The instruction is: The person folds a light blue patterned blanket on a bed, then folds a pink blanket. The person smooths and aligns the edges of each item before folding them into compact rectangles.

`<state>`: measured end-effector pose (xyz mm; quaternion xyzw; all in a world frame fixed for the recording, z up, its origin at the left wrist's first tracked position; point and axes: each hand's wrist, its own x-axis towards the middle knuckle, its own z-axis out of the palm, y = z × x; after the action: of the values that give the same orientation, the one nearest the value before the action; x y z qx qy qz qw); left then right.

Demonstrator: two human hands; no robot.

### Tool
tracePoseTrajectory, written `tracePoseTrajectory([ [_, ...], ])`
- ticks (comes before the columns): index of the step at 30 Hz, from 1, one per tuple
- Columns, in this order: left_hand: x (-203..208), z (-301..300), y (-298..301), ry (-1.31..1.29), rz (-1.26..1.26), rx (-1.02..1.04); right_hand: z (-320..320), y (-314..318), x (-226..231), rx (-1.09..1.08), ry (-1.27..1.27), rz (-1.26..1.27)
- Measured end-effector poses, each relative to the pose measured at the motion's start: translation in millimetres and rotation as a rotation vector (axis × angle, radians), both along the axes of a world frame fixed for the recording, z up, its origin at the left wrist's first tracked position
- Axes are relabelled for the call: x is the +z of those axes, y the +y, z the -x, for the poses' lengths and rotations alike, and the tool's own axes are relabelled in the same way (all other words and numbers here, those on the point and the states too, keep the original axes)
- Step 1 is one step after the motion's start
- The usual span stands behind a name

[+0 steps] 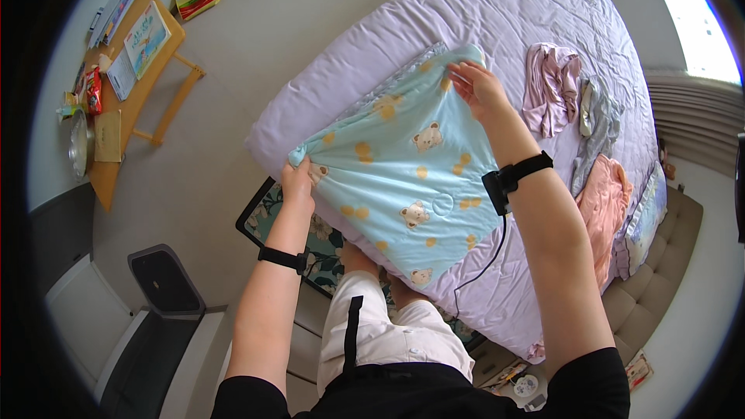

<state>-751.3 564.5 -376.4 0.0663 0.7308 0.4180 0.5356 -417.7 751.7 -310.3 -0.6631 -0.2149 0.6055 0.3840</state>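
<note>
A light blue blanket (388, 178) with bear faces and yellow patches spreads in a rough diamond over the near edge of the bed. Its left corner is bunched in my left hand (296, 180), whose fingers are closed round it. At the far right corner, my right hand (479, 91) has its bent fingers on the cloth; the thumb is hidden. Creases fan out from the left grip across the blanket. A shiny, paler strip of fabric (403, 70) shows along its far left side.
The bed (372, 39) has a lilac quilted cover. Pink clothing (551, 89), grey clothing (601, 128) and a peach garment (605, 202) lie to the right, near the padded headboard (652, 252). A floral mat (268, 213) is underfoot. A wooden desk (136, 101) stands far left; a dark chair (167, 283) stands lower left.
</note>
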Motion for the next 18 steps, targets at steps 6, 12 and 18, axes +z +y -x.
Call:
tracePoseTrajectory([
  [6,23,-20,1,0.979,-0.359,-0.55,14,-26,-12,0.281,-0.388,-0.104],
  [12,28,-81,31,1.029,-0.534,-0.911,21,-92,-37,0.8,-1.025,-0.295],
  [18,9,-97,99,0.95,-0.444,-0.834,10,-32,-38,0.875,-1.325,-0.353],
])
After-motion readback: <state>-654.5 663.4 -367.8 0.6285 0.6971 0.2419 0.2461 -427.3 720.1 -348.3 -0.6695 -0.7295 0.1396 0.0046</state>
